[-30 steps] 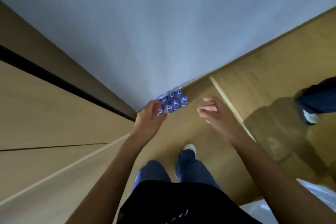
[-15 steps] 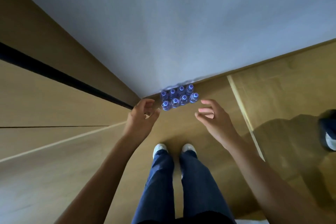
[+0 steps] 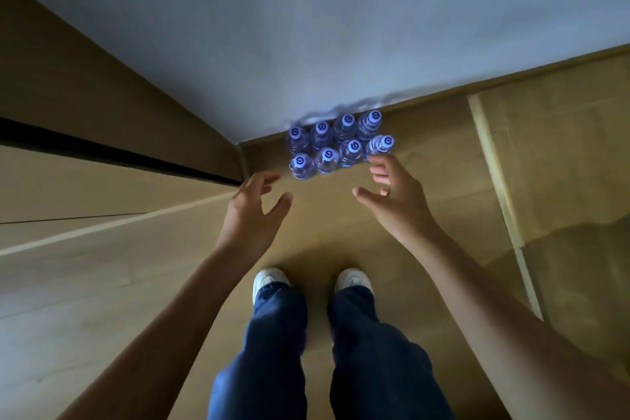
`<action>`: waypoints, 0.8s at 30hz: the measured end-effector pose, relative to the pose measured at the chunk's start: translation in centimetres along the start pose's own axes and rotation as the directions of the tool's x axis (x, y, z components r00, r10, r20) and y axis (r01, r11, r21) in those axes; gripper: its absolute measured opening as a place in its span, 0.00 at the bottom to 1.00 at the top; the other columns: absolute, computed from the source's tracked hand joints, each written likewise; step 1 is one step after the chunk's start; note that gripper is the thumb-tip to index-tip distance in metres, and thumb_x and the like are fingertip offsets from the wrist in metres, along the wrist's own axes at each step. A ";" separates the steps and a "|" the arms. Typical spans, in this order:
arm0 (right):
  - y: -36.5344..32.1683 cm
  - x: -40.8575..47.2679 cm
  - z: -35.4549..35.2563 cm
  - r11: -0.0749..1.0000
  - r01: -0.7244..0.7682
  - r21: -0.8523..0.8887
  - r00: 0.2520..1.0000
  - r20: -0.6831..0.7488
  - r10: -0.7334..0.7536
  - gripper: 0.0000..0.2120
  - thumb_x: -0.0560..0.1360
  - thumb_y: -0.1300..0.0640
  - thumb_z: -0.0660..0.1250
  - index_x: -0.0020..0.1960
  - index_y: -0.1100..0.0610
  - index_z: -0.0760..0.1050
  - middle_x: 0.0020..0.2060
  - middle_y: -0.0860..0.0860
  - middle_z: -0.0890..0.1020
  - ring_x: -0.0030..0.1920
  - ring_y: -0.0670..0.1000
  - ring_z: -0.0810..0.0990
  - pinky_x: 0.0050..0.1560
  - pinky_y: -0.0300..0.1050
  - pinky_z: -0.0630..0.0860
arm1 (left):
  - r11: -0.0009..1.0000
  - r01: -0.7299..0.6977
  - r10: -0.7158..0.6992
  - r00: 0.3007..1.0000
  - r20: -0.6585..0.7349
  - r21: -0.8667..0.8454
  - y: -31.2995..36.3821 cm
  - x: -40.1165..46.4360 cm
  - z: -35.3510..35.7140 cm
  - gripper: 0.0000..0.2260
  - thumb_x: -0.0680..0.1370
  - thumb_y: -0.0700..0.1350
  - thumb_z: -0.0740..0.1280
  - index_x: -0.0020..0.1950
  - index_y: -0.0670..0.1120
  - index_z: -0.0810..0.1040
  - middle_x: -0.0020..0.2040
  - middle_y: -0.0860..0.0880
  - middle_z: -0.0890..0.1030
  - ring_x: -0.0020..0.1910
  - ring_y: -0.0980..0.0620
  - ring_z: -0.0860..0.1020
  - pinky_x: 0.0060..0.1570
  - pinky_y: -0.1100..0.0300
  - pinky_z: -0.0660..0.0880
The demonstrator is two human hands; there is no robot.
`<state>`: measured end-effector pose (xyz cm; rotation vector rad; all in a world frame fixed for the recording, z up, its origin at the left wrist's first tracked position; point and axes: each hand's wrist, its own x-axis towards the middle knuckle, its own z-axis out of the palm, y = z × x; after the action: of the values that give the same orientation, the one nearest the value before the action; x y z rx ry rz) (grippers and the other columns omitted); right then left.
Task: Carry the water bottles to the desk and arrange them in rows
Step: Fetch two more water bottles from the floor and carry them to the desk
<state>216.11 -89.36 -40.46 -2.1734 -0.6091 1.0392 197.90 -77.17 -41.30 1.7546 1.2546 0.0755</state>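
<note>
Eight bottles (image 3: 339, 143) stand packed in two rows on the floor (image 3: 426, 181) against the wall (image 3: 306, 27). Left hand (image 3: 250, 211) and right hand (image 3: 395, 194) hang spread, holding nothing. A careless grab could topple neighbouring bottles.

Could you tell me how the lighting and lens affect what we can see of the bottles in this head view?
Head view: the light is dim with a bluish cast, so the water bottles read mainly as pale caps on dark bodies. Their shadow smears up the wall behind them. The wide-angle lens bends the floor lines and stretches the forearms. The left hand and right hand look slightly soft.
</note>
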 end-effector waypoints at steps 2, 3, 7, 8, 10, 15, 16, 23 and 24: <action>3.2 2.8 2.1 1.000 0.015 -0.024 1.000 -0.011 -0.015 0.26 0.74 0.60 0.74 0.70 0.59 0.70 0.66 0.55 0.76 0.66 0.53 0.75 0.67 0.49 0.71 | 0.998 -0.045 0.045 0.999 0.016 0.034 -3.0 2.6 2.6 0.15 0.77 0.47 0.70 0.64 0.46 0.76 0.59 0.49 0.79 0.58 0.54 0.76 0.56 0.58 0.72; 4.8 4.1 3.1 0.999 0.020 -0.031 1.000 -0.019 -0.021 0.26 0.74 0.60 0.74 0.69 0.59 0.71 0.66 0.55 0.77 0.66 0.53 0.75 0.67 0.50 0.71 | 0.994 -0.083 0.081 0.996 0.025 0.065 -4.5 3.9 3.8 0.15 0.77 0.47 0.70 0.63 0.46 0.76 0.58 0.48 0.79 0.55 0.55 0.75 0.53 0.59 0.71; 10.3 9.7 7.1 0.996 0.059 -0.062 0.998 -0.033 -0.061 0.27 0.73 0.60 0.75 0.69 0.59 0.71 0.65 0.55 0.77 0.67 0.54 0.74 0.67 0.51 0.71 | 0.971 -0.191 0.185 0.981 0.054 0.144 -10.0 9.4 8.1 0.16 0.77 0.47 0.70 0.64 0.46 0.76 0.59 0.48 0.78 0.53 0.56 0.73 0.51 0.62 0.67; 11.6 11.1 8.1 0.994 0.080 -0.074 0.996 -0.035 -0.083 0.27 0.72 0.60 0.75 0.69 0.60 0.71 0.65 0.55 0.77 0.67 0.54 0.74 0.67 0.52 0.71 | 0.968 -0.204 0.198 0.979 0.053 0.144 -11.3 10.7 9.1 0.17 0.77 0.47 0.70 0.64 0.46 0.75 0.60 0.49 0.78 0.54 0.55 0.74 0.52 0.63 0.67; 14.1 13.6 10.1 0.986 0.123 -0.112 0.992 -0.026 -0.127 0.28 0.72 0.60 0.75 0.69 0.60 0.71 0.65 0.55 0.76 0.67 0.54 0.74 0.67 0.47 0.69 | 0.964 -0.227 0.225 0.974 0.027 0.137 -13.5 13.5 10.9 0.20 0.76 0.47 0.71 0.66 0.46 0.73 0.60 0.52 0.76 0.56 0.57 0.73 0.54 0.66 0.66; 18.7 18.6 14.4 0.946 0.248 -0.208 0.966 -0.023 -0.258 0.31 0.71 0.58 0.76 0.70 0.59 0.69 0.66 0.53 0.74 0.67 0.51 0.71 0.58 0.31 0.61 | 0.963 -0.233 0.235 0.972 0.002 0.138 -18.0 19.2 15.0 0.33 0.72 0.49 0.76 0.72 0.44 0.67 0.66 0.47 0.74 0.64 0.50 0.71 0.58 0.61 0.65; 19.2 19.5 15.0 0.936 0.274 -0.221 0.958 -0.028 -0.287 0.31 0.71 0.58 0.76 0.70 0.59 0.68 0.66 0.53 0.74 0.67 0.51 0.71 0.60 0.33 0.62 | 0.958 -0.246 0.246 0.969 0.022 0.149 -18.8 20.0 15.6 0.34 0.71 0.50 0.77 0.73 0.44 0.66 0.67 0.45 0.73 0.66 0.48 0.71 0.59 0.60 0.66; 20.5 23.3 18.9 0.923 0.328 -0.203 0.926 -0.125 -0.356 0.38 0.73 0.56 0.75 0.76 0.61 0.61 0.73 0.54 0.70 0.75 0.51 0.66 0.69 0.47 0.68 | 0.951 -0.301 0.302 0.953 0.002 -0.074 -21.3 23.0 18.1 0.29 0.66 0.48 0.80 0.62 0.49 0.73 0.55 0.56 0.76 0.54 0.66 0.75 0.50 0.75 0.71; 20.5 23.5 19.3 0.926 0.325 -0.191 0.927 -0.128 -0.352 0.39 0.73 0.56 0.76 0.76 0.61 0.60 0.73 0.54 0.70 0.75 0.52 0.66 0.69 0.49 0.68 | 0.951 -0.291 0.293 0.956 0.002 -0.107 -21.4 23.3 18.3 0.28 0.65 0.47 0.81 0.61 0.49 0.74 0.55 0.55 0.76 0.53 0.64 0.76 0.51 0.73 0.73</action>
<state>216.84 -81.64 -76.32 -2.1627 -0.9850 0.6416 203.46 -70.55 -76.85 1.8321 0.9516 0.2914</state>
